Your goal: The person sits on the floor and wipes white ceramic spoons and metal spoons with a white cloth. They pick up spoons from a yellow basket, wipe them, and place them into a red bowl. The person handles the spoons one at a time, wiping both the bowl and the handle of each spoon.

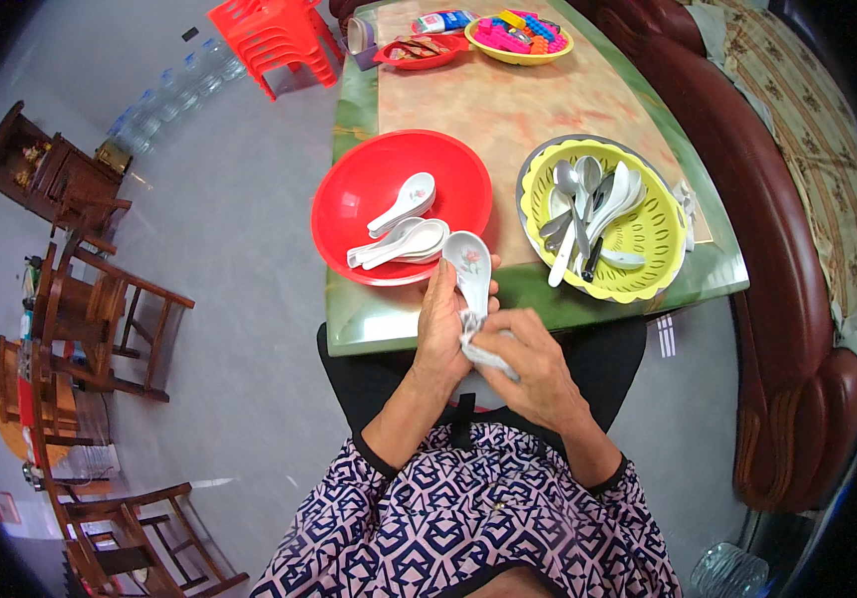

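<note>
A white soup spoon (pixel 470 267) with a pink flower in its bowl is held up over the table's near edge. My left hand (pixel 437 324) is closed round it from the left, the fingers partly behind it. My right hand (pixel 531 361) pinches a white cloth (pixel 489 351) against the spoon's handle. Just beyond my left hand lies a red basin (pixel 401 157) with several white soup spoons (pixel 411 239) stacked in it. To the right, a yellow slotted basket (pixel 656 261) holds metal spoons (pixel 566 179) and more white soup spoons (pixel 620 194).
On the marble-look table (pixel 448 100), a red dish (pixel 423 58) and a yellow basket of toy bricks (pixel 518 58) stand at the far end. A brown leather sofa (pixel 737 199) runs along the right. Red stools (pixel 274 45) and wooden chairs (pixel 115 309) are on the left.
</note>
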A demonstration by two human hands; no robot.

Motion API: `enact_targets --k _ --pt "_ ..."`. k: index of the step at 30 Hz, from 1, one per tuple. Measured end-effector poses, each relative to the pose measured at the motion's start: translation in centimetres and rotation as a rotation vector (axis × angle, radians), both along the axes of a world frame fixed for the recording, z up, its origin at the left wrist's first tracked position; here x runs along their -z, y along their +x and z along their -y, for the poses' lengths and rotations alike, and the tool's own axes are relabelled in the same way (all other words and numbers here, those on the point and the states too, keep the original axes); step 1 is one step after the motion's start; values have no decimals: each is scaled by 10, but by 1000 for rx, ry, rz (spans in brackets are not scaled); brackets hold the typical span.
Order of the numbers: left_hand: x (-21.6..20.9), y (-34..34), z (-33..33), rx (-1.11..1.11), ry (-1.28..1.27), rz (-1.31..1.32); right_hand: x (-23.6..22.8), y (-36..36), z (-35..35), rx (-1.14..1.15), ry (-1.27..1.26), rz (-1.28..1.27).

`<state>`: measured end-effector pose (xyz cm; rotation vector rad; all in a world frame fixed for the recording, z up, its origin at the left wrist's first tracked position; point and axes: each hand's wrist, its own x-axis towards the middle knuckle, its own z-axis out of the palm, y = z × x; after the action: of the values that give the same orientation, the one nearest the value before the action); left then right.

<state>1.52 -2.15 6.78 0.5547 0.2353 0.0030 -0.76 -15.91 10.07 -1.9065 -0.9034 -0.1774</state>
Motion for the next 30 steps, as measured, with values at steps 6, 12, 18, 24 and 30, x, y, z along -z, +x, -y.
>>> enact_targets --k 6,12,18,24,30 --pt "-10 -2 6 -35 132 -61 -6 0 3 270 319 79" --pt "-19 -14 23 -15 413 -113 25 21 -22 187 325 133" --pt "-12 -20 13 207 550 -85 5 59 -12 -15 332 -194" --pt "3 -18 -2 182 463 15 6 43 -19 -37 185 143" --pt "19 -23 1 61 495 222 16 30 -24 105 127 325"
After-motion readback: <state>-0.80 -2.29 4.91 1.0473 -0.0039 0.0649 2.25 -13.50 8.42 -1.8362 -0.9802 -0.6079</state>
